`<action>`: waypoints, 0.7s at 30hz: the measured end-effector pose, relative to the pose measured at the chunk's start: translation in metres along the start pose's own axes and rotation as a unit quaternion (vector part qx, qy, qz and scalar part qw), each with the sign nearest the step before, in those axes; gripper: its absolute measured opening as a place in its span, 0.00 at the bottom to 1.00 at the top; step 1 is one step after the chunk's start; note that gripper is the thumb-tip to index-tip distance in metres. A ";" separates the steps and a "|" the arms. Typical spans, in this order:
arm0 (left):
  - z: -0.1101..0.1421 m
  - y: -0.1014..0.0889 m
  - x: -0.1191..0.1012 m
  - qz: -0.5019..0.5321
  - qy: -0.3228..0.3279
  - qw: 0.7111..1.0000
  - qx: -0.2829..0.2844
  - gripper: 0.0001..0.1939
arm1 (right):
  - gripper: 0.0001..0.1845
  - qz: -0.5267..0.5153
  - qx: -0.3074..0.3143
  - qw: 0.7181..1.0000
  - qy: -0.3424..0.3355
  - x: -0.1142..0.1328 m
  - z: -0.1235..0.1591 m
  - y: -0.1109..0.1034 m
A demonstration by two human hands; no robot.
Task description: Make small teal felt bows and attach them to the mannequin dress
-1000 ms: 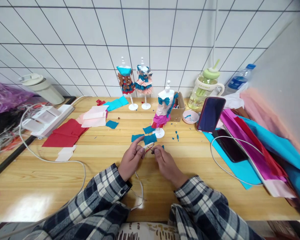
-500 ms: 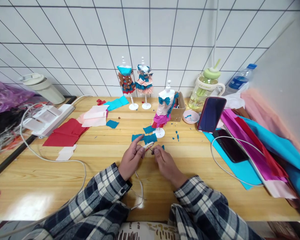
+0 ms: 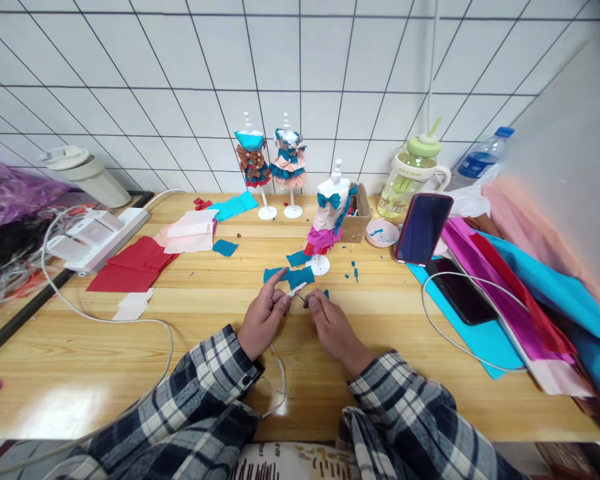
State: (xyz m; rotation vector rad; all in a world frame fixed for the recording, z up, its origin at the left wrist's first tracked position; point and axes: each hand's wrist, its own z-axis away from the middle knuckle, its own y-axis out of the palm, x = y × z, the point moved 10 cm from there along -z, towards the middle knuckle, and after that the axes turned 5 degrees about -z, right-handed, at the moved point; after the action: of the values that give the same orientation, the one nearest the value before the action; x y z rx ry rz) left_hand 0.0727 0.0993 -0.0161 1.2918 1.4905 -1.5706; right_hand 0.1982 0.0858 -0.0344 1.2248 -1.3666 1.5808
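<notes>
My left hand (image 3: 265, 319) is closed in a pinch on a narrow white strip (image 3: 297, 289), its index finger stretched out above. A white cord (image 3: 283, 380) hangs below this hand toward the table's front edge; whether it joins the strip is hidden. My right hand (image 3: 333, 327) pinches a small, thin dark tool (image 3: 304, 299) whose tip meets the strip; its kind is too small to make out. Just beyond lie teal paper pieces (image 3: 301, 276) and a small white dress form (image 3: 330, 213) in a pink and magenta paper dress with teal bows.
Two dressed forms (image 3: 250, 160) stand by the wall. Behind the nearest form are a cardboard box (image 3: 363, 217) and a pink dish (image 3: 382, 233). Right are a propped phone (image 3: 423, 230), a flat phone (image 3: 463, 293) and coloured paper (image 3: 485, 343). Left lie red paper (image 3: 130, 267) and a power strip (image 3: 110, 243).
The white strip between my hands was curved like a loop and now looks flatter, pointing up and away. Both hands stay in nearly the same place.
</notes>
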 end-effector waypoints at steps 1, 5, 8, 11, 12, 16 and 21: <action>0.000 -0.001 0.000 -0.005 0.003 1.000 -0.003 0.30 | 0.18 -0.003 -0.001 1.000 -0.001 0.000 0.000 0.000; 0.000 -0.001 -0.001 -0.019 0.009 1.000 -0.001 0.29 | 0.18 -0.006 0.003 1.000 -0.007 0.001 0.000 0.001; 0.000 0.001 -0.002 -0.023 0.008 1.000 0.006 0.29 | 0.18 -0.003 0.003 1.000 -0.007 0.001 0.000 0.001; 0.000 0.003 -0.002 -0.032 0.010 0.999 0.018 0.29 | 0.18 -0.003 0.003 1.000 -0.006 0.000 0.000 0.001; 0.000 0.003 -0.002 -0.038 0.011 0.999 0.021 0.30 | 0.18 -0.003 0.004 1.000 -0.004 0.000 0.000 0.001; 0.001 0.005 -0.002 -0.067 0.013 0.997 0.029 0.30 | 0.18 -0.009 0.004 1.000 -0.005 -0.001 -0.001 0.002; 0.001 0.006 -0.002 -0.051 0.014 0.998 0.030 0.30 | 0.16 -0.017 0.010 1.000 -0.009 0.000 -0.001 0.003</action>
State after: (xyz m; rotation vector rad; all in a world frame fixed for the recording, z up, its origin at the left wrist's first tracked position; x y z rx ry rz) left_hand 0.0783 0.0971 -0.0167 1.2944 1.5597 -1.6790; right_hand 0.1955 0.0859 -0.0356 1.2693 -1.3382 1.5673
